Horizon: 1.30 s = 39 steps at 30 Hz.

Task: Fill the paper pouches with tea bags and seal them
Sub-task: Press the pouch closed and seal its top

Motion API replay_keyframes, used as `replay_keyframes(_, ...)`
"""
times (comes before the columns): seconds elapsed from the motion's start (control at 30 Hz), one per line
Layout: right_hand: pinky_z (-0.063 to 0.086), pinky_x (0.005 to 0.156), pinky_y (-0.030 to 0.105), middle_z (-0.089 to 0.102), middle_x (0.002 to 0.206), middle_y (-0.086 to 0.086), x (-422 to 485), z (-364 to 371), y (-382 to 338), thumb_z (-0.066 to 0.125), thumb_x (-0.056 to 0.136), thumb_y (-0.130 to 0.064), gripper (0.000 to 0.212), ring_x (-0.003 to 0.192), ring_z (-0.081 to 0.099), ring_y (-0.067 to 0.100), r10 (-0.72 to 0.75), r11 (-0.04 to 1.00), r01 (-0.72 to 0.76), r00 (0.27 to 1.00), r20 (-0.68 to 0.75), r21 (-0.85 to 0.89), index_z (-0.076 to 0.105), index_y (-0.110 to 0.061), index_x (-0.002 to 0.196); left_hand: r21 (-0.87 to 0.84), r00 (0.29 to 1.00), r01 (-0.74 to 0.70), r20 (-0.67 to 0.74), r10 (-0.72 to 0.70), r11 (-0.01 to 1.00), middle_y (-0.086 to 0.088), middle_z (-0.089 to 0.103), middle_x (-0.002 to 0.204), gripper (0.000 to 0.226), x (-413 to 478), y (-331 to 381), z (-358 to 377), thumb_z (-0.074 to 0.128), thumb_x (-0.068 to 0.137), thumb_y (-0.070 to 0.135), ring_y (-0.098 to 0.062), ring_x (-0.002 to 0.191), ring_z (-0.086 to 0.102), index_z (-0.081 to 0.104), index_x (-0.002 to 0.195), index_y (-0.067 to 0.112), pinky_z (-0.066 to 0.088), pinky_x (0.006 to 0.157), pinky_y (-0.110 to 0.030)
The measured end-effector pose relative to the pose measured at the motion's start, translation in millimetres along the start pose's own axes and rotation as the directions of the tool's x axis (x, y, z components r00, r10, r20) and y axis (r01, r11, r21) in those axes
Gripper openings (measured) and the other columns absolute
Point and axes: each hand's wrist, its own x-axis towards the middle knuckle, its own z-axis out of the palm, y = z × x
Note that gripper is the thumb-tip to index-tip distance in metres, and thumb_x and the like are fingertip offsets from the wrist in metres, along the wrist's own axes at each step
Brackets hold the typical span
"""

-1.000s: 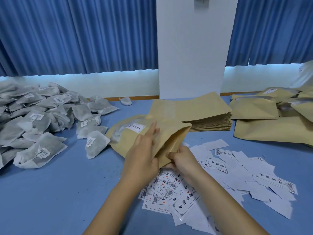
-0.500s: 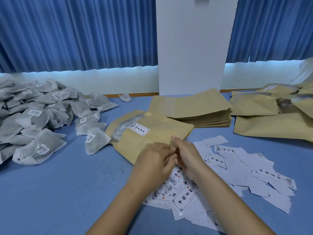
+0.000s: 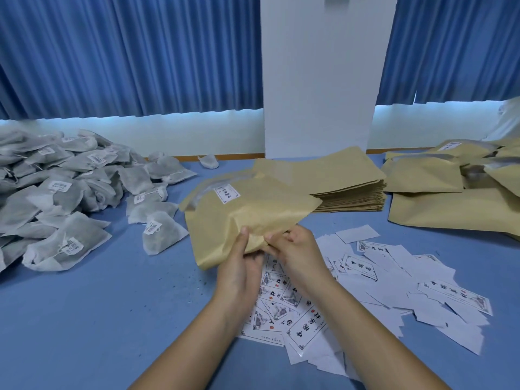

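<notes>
As left hand (image 3: 239, 266) and right hand (image 3: 299, 249) pinch pouch (image 3: 247, 218) near edge, fingers curled, pouch body lies toward 11 o'clock; right hand nearer stickers (image 3: 306, 330), 5 o'clock.

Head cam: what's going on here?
A person is packing tea. The left hand and right hand pinch the near edge of a brown paper pouch; a white tag shows through its window. Loose tea bags are heaped at left on the blue table. A stack of empty pouches lies behind, more pouches at right, printed labels under the hands.
</notes>
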Motion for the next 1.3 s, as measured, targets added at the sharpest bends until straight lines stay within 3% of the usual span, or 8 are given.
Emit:
replay_keyframes(0.13,0.058,0.076,0.027,0.073,0.091,0.008,1.4,-11.1,-9.8,0.057,0.092,-0.004,0.01,0.087,0.07,0.021,-0.01,0.974,0.047,0.987,-0.163,0.224,0.065,-0.003,0.099,0.152,0.982,-0.19,0.033,0.187,0.97,-0.005,0.068,0.117,0.029,11.8,18.1,-8.8,0.056,0.089,0.019,-0.013,0.108,0.064,0.06,0.117,0.011,0.054,0.079,-0.021)
replay_keyframes(0.2,0.057,0.071,0.023,0.072,0.087,0.005,4.2,-21.6,-16.4,0.059,0.091,-0.007,0.007,0.08,0.068,0.017,0.02,0.953,0.058,0.968,-0.251,0.298,0.065,-0.004,0.093,0.225,0.977,-0.208,0.084,0.194,0.952,0.0,0.07,0.112,0.025,16.9,27.9,-11.4,0.056,0.088,0.018,-0.011,0.106,0.065,0.062,0.112,0.016,0.054,0.077,-0.02)
replay_keyframes(0.4,0.053,0.06,0.014,0.063,0.08,0.008,8.5,-34.2,-11.0,0.061,0.089,0.001,0.006,0.07,0.057,0.012,0.287,0.913,-0.133,0.88,-0.378,0.385,0.062,0.0,0.083,0.196,0.998,-0.047,0.041,0.039,0.979,-0.011,0.069,0.113,0.023,22.6,26.3,-16.6,0.054,0.092,0.002,-0.021,0.105,0.067,0.058,0.113,0.008,0.058,0.075,-0.031)
replay_keyframes(0.6,0.048,0.047,0.011,0.059,0.078,0.009,13.7,-40.3,1.6,0.061,0.088,0.003,0.013,0.059,0.052,0.014,0.31,0.949,-0.219,0.79,-0.53,0.228,0.059,0.0,0.075,0.151,0.984,0.075,-0.174,-0.048,0.986,-0.007,0.075,0.094,0.022,19.9,14.0,-25.7,0.062,0.086,-0.001,-0.021,0.085,0.072,0.059,0.108,0.005,0.06,0.068,-0.03)
replay_keyframes(0.8,0.051,0.058,0.018,0.061,0.084,0.009,14.4,-37.8,4.8,0.064,0.086,0.002,0.011,0.071,0.058,0.016,0.35,0.927,-0.22,0.798,-0.491,0.304,0.059,0.001,0.077,0.207,0.978,0.077,-0.204,-0.034,0.975,-0.008,0.074,0.094,0.021,15.8,12.3,-25.1,0.065,0.085,0.0,-0.021,0.086,0.072,0.06,0.105,0.006,0.06,0.071,-0.03)
replay_keyframes(1.0,0.051,0.05,0.013,0.063,0.087,0.011,14.4,-36.6,5.5,0.068,0.084,0.001,0.006,0.071,0.059,0.016,0.324,0.939,-0.205,0.794,-0.515,0.274,0.062,0.002,0.082,0.243,0.952,-0.043,-0.283,0.113,0.969,-0.004,0.072,0.102,0.028,8.5,12.7,-22.4,0.067,0.085,0.002,-0.019,0.084,0.072,0.061,0.109,0.014,0.06,0.073,-0.029)
replay_keyframes(1.13,0.055,0.063,0.019,0.065,0.088,0.011,10.8,-32.0,6.2,0.07,0.082,0.001,0.009,0.077,0.062,0.018,0.371,0.906,-0.228,0.832,-0.413,0.356,0.061,0.002,0.083,0.218,0.949,0.017,-0.312,0.053,0.976,-0.009,0.072,0.099,0.025,5.0,14.8,-19.2,0.068,0.084,0.001,-0.017,0.078,0.073,0.061,0.107,0.005,0.059,0.065,-0.024)
replay_keyframes(1.3,0.053,0.057,0.016,0.064,0.089,0.012,11.8,-32.6,7.3,0.07,0.079,0.006,0.011,0.072,0.061,0.017,0.378,0.906,-0.23,0.815,-0.438,0.355,0.06,0.001,0.084,0.239,0.95,0.006,-0.304,0.069,0.971,-0.007,0.072,0.098,0.022,3.4,11.2,-17.5,0.069,0.083,0.0,-0.014,0.076,0.072,0.061,0.102,0.008,0.058,0.063,-0.022)
